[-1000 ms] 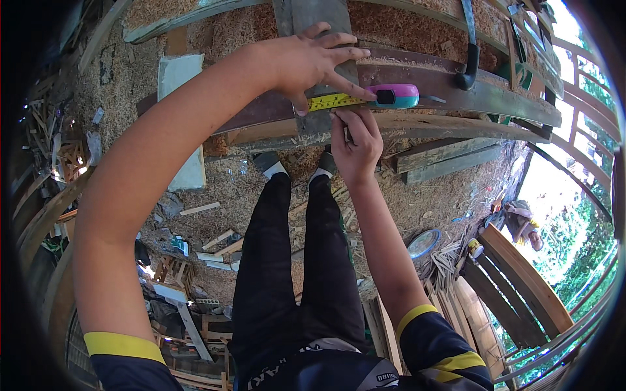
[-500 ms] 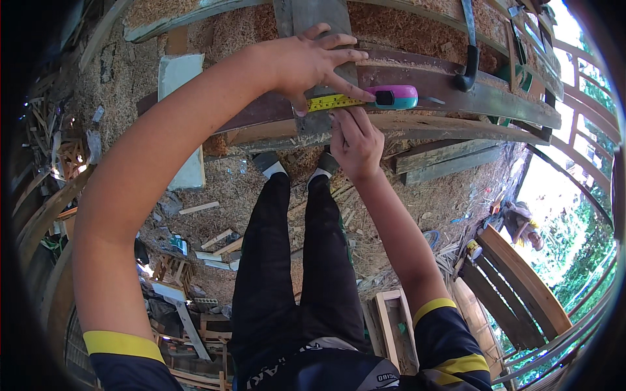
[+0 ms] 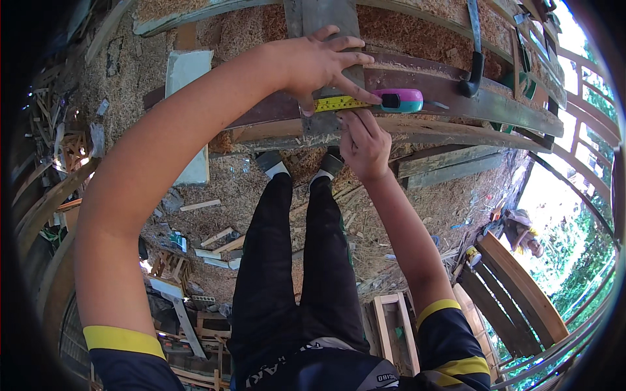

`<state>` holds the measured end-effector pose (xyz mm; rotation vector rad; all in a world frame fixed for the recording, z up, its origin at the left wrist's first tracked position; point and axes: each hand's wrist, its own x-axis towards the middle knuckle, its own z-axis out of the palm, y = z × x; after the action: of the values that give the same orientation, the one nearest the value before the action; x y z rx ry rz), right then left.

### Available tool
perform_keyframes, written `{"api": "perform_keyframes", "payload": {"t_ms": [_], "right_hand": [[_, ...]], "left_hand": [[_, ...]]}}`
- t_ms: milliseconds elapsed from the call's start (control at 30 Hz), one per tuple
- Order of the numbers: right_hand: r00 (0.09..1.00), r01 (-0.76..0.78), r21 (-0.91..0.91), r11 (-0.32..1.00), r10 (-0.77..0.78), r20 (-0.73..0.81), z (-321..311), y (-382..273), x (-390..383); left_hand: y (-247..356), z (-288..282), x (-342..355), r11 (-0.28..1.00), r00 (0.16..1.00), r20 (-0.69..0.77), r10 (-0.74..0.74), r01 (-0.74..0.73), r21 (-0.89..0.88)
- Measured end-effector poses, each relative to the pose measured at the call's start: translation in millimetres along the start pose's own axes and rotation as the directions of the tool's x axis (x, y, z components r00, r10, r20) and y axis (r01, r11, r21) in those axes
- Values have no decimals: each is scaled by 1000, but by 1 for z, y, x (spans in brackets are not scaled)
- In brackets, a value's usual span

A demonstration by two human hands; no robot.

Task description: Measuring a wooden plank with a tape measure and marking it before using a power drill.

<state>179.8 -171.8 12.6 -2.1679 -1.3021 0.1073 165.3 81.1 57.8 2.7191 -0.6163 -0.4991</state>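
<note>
The person's left hand [image 3: 319, 65] spreads open over a grey board [image 3: 329, 18], palm down, the fingers fanned apart. Its thumb reaches the free end of a yellow tape blade [image 3: 339, 103], and its index finger stretches to the near side of the pink-and-teal tape measure case [image 3: 409, 103]. The blade runs across the board, with the case just to the right, above a dark reddish beam [image 3: 495, 111].

The right hand [image 3: 367, 144] is below the blade, its fingers curled in and the thumb and index tips drawn together at the blade's lower edge — whether they pinch something small cannot be told.

The board crosses the beam at right angles. Right of the case, a tool with a black handle [image 3: 472, 77] rests against the beam. To the left, partly behind the left forearm, a pale panel [image 3: 190, 65] lies on ground strewn with wood shavings [image 3: 391, 221].

The person stands in dark trousers [image 3: 264, 241], short wood offcuts [image 3: 229, 244] lying to the left of the legs. Far to the right — small in the view — another person [image 3: 521, 229] is near a slatted wooden piece [image 3: 515, 287].
</note>
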Motion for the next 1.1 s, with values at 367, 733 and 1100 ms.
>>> {"api": "perform_keyframes", "payload": {"t_ms": [367,733,1100], "right_hand": [[1000,3,59,998,-3,8,-5,-1,-2],[999,-31,181,983,33,-7,-11,2,-13],[1000,6,160,987,-5,-6,-4,3,-14]], "left_hand": [[-2,3,-1,1000,1000,-8,10,-9,17],[-2,6,2,998,1000,3,-3,3,60],[0,3,1,999,1000,10,-4,3,35]]}}
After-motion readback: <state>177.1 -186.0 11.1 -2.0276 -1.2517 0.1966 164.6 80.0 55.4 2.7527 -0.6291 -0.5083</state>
